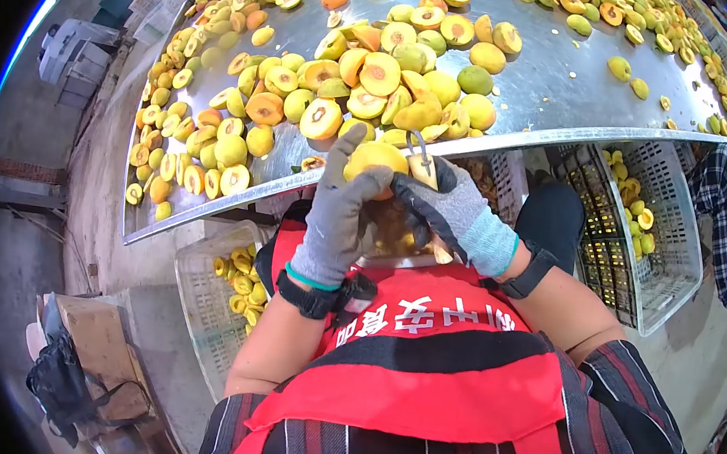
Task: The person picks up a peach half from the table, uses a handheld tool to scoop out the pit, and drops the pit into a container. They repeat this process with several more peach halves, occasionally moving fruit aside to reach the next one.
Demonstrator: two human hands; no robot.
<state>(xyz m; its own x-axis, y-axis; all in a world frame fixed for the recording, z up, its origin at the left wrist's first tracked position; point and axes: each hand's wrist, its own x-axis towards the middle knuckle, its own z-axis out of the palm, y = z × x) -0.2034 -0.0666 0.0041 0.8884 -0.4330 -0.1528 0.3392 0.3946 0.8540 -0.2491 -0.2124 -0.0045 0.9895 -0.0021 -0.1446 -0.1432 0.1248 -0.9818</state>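
My left hand (339, 207), in a grey glove with dark fingertips, holds a yellow-orange fruit half (375, 163) by the table's front edge. My right hand (453, 208), gloved too, is closed around the light handle of a small tool (422, 164) with a thin metal loop at its end. The tool is close beside the fruit. Just beyond both hands, a heap of cut and whole fruit (380, 74) lies on the metal table (551, 96). Whether the loop touches the fruit cannot be made out.
A white crate (199, 299) with fruit pieces stands at lower left. Under the table at right are a black crate (600, 241) and a white crate (674, 231). Another person's checked sleeve (719, 217) is at the far right. Boxes (94, 341) and a black bag (64, 382) lie lower left.
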